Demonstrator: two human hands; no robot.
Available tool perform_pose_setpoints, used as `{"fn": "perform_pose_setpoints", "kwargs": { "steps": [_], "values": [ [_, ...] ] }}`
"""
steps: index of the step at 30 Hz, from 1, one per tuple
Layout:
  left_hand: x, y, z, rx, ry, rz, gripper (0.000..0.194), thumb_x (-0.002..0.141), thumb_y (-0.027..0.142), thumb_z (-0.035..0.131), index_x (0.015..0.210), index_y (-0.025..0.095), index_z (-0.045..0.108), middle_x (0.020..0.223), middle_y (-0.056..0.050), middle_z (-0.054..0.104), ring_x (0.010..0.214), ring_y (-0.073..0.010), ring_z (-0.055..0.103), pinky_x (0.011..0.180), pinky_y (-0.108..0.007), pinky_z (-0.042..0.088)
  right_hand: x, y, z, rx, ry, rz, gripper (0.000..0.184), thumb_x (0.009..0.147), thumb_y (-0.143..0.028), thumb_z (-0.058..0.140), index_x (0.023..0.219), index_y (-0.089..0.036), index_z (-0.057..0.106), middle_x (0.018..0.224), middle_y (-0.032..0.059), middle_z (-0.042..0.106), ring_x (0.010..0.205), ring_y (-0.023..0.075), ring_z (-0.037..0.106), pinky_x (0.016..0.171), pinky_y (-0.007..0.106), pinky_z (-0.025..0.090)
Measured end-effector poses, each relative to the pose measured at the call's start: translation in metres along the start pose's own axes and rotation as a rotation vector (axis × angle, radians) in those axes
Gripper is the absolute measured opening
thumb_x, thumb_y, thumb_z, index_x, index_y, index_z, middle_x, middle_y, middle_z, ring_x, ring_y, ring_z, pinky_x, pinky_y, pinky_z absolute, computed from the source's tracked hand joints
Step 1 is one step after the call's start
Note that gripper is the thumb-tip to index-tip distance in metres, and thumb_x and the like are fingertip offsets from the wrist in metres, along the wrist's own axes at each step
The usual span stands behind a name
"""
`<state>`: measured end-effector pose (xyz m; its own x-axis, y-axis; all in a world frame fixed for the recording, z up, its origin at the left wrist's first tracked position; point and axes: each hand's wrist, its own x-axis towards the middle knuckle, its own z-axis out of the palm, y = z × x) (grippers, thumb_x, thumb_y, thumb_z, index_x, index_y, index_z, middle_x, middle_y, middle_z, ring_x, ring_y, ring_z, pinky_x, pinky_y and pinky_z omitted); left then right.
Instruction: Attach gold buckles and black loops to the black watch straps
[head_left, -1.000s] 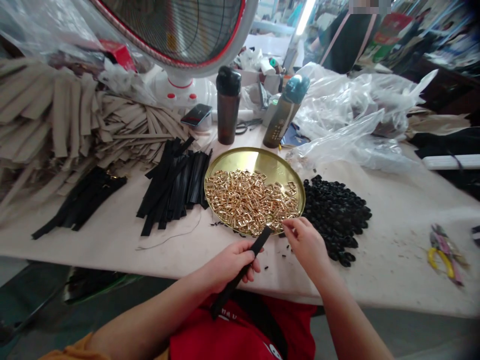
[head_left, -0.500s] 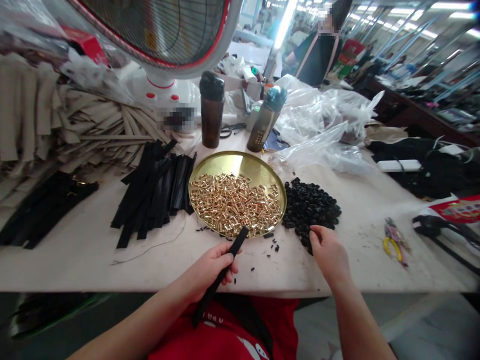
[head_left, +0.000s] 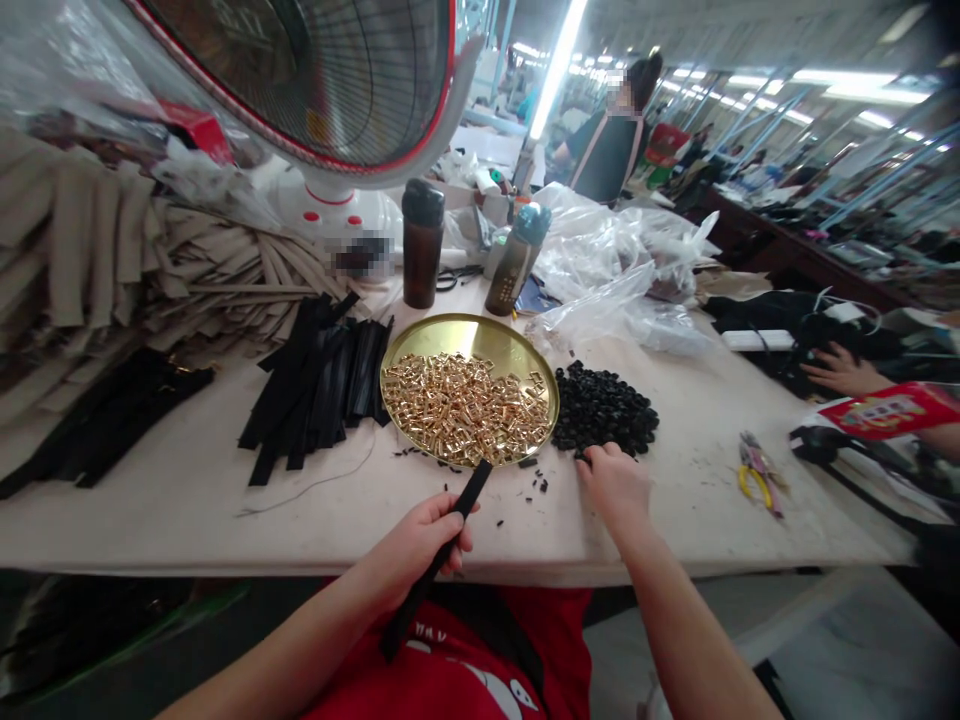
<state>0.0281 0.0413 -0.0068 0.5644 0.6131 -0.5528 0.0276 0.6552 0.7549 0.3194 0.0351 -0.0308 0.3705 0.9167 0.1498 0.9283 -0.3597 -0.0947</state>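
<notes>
My left hand [head_left: 439,530] is closed around a flat black strap [head_left: 431,575]. The strap slants from my lap up to the near rim of a round gold tray [head_left: 517,345]. Small gold metal buckles [head_left: 469,405] are heaped in the tray. Just right of the tray lies a pile of small black pieces [head_left: 604,405]. At the pile's near edge my right hand [head_left: 615,490] has its thumb and forefinger pinched together, with a dark bit showing at the fingertips. Loose black bits [head_left: 538,487] are scattered between the tray and my right hand.
More black straps [head_left: 311,385] lie left of the tray. Beige strips [head_left: 217,255] are stacked behind them, near a fan [head_left: 322,80]. Two bottles [head_left: 422,245] and plastic bags [head_left: 607,250] stand behind the tray. Cutters [head_left: 759,475] lie at right. Another person's hand [head_left: 844,370] reaches in.
The camera view has turned somewhat. My right hand's fingertips now sit at the pile's near left edge, closer to the tray. Another person's hand has appeared at the right. My left hand keeps the strap.
</notes>
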Motion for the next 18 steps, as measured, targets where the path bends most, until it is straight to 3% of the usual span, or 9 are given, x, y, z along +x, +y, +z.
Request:
{"fn": "perform_pose_setpoints", "kwargs": {
  "steps": [5, 9, 11, 15, 18],
  "values": [
    [-0.008, -0.001, 0.008, -0.001, -0.065, 0.022, 0.020, 0.074, 0.026, 0.045, 0.089, 0.014, 0.049, 0.061, 0.002, 0.055, 0.043, -0.0046, 0.046, 0.042, -0.015, 0.032, -0.004, -0.018, -0.001, 0.175, -0.029, -0.010, 0.014, 0.073, -0.023, 0.051, 0.077, -0.014, 0.061, 0.083, 0.0124, 0.058, 0.078, 0.0242, 0.053, 0.067, 0.034, 0.033],
    [-0.014, 0.001, 0.013, -0.042, -0.132, 0.040, 0.018, 0.074, 0.025, 0.045, 0.087, 0.014, 0.048, 0.062, 0.002, 0.057, 0.042, -0.0046, 0.048, 0.041, -0.015, 0.033, -0.026, -0.041, -0.013, 0.420, -0.153, -0.034, 0.025, 0.077, -0.033, 0.045, 0.084, -0.015, 0.060, 0.073, 0.0061, 0.061, 0.065, 0.0182, 0.055, 0.061, 0.030, 0.039],
    [-0.016, 0.001, 0.015, -0.053, -0.168, 0.045, 0.017, 0.074, 0.025, 0.046, 0.087, 0.014, 0.048, 0.062, 0.001, 0.058, 0.042, -0.0044, 0.048, 0.041, -0.014, 0.033, -0.045, -0.058, -0.018, 0.679, -0.259, -0.010, 0.027, 0.078, -0.034, 0.042, 0.085, -0.016, 0.060, 0.068, 0.0036, 0.061, 0.059, 0.0151, 0.053, 0.056, 0.027, 0.040],
    [-0.018, -0.001, 0.016, -0.032, -0.208, 0.036, 0.018, 0.075, 0.022, 0.044, 0.090, 0.014, 0.048, 0.061, 0.001, 0.057, 0.042, -0.0047, 0.049, 0.041, -0.014, 0.033, -0.075, -0.088, -0.022, 1.451, -0.424, 0.216, 0.018, 0.071, -0.028, 0.053, 0.084, -0.017, 0.058, 0.065, 0.0011, 0.059, 0.056, 0.0117, 0.048, 0.054, 0.025, 0.038],
    [-0.019, -0.004, 0.014, -0.008, -0.209, 0.024, 0.021, 0.074, 0.021, 0.043, 0.093, 0.013, 0.048, 0.061, 0.001, 0.057, 0.041, -0.0047, 0.049, 0.040, -0.014, 0.033, -0.082, -0.097, -0.023, 1.557, -0.426, 0.280, 0.018, 0.068, -0.026, 0.058, 0.084, -0.018, 0.059, 0.063, -0.0003, 0.059, 0.056, 0.0108, 0.048, 0.055, 0.024, 0.038]
  ]
}}
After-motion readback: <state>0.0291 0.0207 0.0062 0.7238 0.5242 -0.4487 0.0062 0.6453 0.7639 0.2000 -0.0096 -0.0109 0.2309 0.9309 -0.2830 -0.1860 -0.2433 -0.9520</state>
